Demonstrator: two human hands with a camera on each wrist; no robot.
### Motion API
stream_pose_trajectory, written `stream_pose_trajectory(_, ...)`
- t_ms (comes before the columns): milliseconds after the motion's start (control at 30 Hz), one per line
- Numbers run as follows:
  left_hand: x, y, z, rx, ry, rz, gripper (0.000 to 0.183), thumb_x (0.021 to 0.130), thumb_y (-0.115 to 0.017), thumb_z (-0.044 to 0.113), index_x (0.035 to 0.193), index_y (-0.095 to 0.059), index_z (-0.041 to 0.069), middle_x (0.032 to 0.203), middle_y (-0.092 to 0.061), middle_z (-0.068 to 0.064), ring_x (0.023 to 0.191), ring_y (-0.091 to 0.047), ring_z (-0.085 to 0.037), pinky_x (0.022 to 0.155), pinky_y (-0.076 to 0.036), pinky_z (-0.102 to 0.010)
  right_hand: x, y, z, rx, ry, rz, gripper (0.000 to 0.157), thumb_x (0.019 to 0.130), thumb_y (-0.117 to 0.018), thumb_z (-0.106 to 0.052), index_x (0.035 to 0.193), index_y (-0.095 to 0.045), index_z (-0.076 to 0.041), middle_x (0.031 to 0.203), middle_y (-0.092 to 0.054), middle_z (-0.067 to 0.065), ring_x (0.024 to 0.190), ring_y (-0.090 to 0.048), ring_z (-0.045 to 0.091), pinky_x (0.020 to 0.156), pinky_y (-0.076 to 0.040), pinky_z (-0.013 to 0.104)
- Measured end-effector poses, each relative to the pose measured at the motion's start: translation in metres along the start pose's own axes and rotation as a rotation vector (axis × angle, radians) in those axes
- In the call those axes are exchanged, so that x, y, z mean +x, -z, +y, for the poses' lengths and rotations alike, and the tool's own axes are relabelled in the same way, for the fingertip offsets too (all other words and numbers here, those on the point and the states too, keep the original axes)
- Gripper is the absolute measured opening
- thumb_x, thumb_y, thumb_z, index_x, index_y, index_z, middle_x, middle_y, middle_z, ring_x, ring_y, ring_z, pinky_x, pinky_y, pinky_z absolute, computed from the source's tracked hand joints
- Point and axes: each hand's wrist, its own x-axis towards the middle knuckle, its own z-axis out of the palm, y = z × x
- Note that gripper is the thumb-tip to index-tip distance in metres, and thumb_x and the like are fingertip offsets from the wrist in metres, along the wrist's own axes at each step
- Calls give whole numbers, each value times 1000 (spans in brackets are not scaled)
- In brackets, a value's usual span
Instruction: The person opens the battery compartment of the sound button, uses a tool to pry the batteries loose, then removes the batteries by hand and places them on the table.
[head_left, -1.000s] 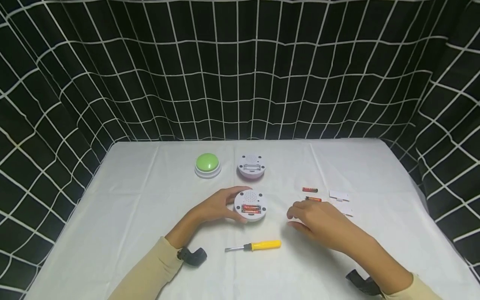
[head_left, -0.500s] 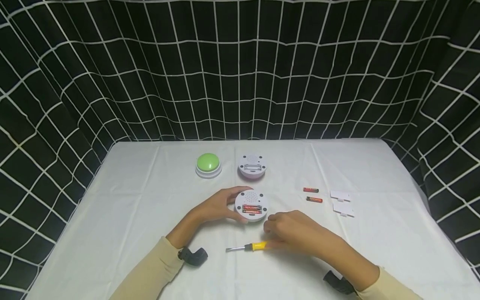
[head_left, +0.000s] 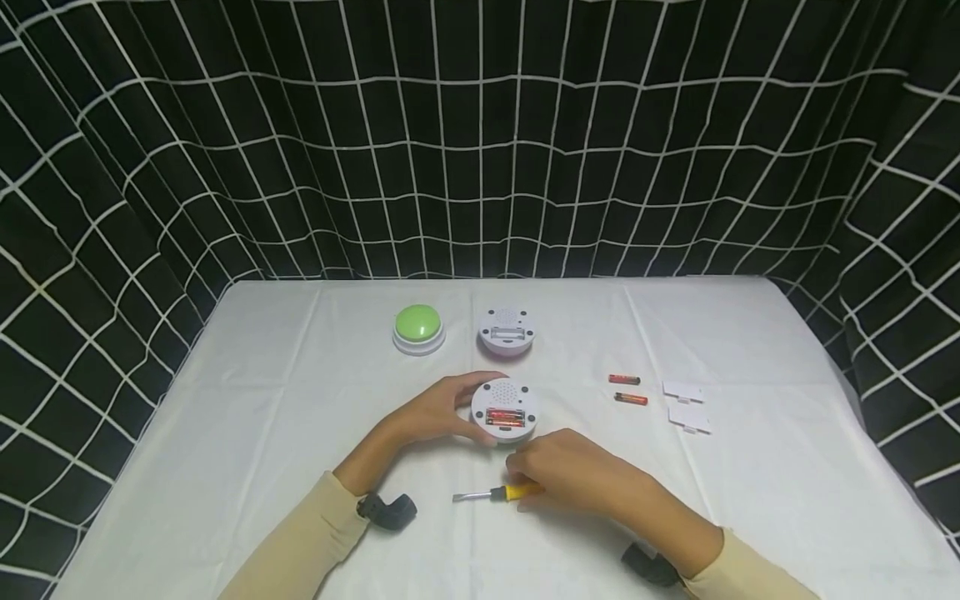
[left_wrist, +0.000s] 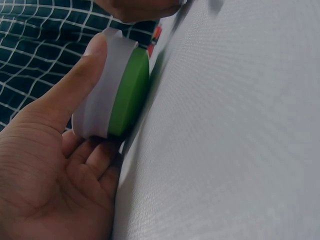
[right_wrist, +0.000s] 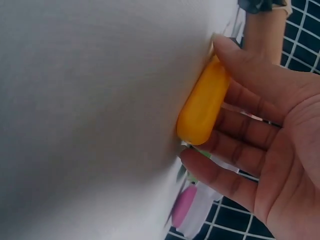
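My left hand (head_left: 431,412) holds a round push button (head_left: 504,398) by its side, thumb and fingers around the white base. It lies upside down, its green dome (left_wrist: 131,92) against the table in the left wrist view. Two red batteries (head_left: 505,417) sit side by side in its uncovered battery compartment. With my right hand (head_left: 573,475) I grip the yellow handle of a flat-blade screwdriver (right_wrist: 204,102), thumb on one side and fingers on the other. Its blade (head_left: 471,497) points left, on or just above the white cloth.
Behind are an upright green push button (head_left: 417,323) and an upturned one (head_left: 507,333) whose uncovered compartment holds no batteries. To the right lie two loose batteries (head_left: 624,379) and two white battery covers (head_left: 683,392). A black gridded curtain (head_left: 480,167) surrounds the white-covered table (head_left: 315,333).
My right hand has moved left from beside the loose batteries to the screwdriver and has taken hold of its handle. The left hand keeps the push button in place.
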Motion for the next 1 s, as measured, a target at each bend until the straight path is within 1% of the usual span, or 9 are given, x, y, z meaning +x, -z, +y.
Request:
stream_pose_trajectory(233,0,0,2,2,7,-7,93,72,-93,18,152,-46,20,149,-54,7,140,-47,-12,119,-34,-31,1,-3,-1,1,16,4,28,82,-85,-26,75,-59,-23,61,-39,-16,58,-38,2,55,-37,21)
stream_pose_trajectory(300,0,0,4,0,11,-6,94,72,-93,18,153,-45,21,149,-53,7,140,-46,-11,119,-33,-31,2,-3,-1,4,12,3,27,82,-85,-24,75,-59,-23,61,-40,-16,58,-39,3,55,-38,22)
stream_pose_trajectory(467,0,0,3,6,16,-3,94,72,-93,18,153,-45,21,150,-53,8,140,-46,-10,119,-32,-31,0,2,-2,21,1,-1,19,84,-83,-22,79,-64,-23,63,-44,-18,58,-41,3,59,-44,23)
stream_pose_trajectory(600,1,1,1,4,8,-10,94,72,-93,16,153,-45,20,150,-53,7,140,-46,-10,119,-32,-30,-2,14,-3,32,7,1,20,85,-81,-17,78,-63,-23,60,-42,-17,57,-38,4,57,-41,22)
stream_pose_trajectory(667,1,1,1,1,3,-12,94,72,-93,16,153,-45,19,149,-53,6,140,-46,-11,119,-32,-30,-4,21,-3,44,14,11,20,84,-80,-13,78,-64,-22,61,-44,-17,57,-39,4,57,-41,22)
stream_pose_trajectory(733,1,1,1,1,4,-10,94,72,-93,17,153,-45,20,149,-53,7,140,-46,-11,120,-32,-31,-6,29,-2,60,16,35,20,84,-81,-9,80,-65,-21,65,-49,-18,59,-43,3,58,-43,22)
stream_pose_trajectory(867,0,1,2,7,13,-5,95,72,-94,18,153,-45,20,149,-53,8,139,-47,-10,120,-33,-33,-9,44,2,95,5,104,12,85,-81,-11,90,-74,-19,78,-65,-17,67,-54,0,66,-52,25)
stream_pose_trajectory(1000,1,0,1,-20,9,-13,94,73,-92,14,153,-44,19,148,-55,5,137,-50,-11,118,-35,-33,-12,57,7,110,-16,159,10,86,-80,-14,92,-75,-20,82,-67,-16,70,-55,1,67,-53,25)
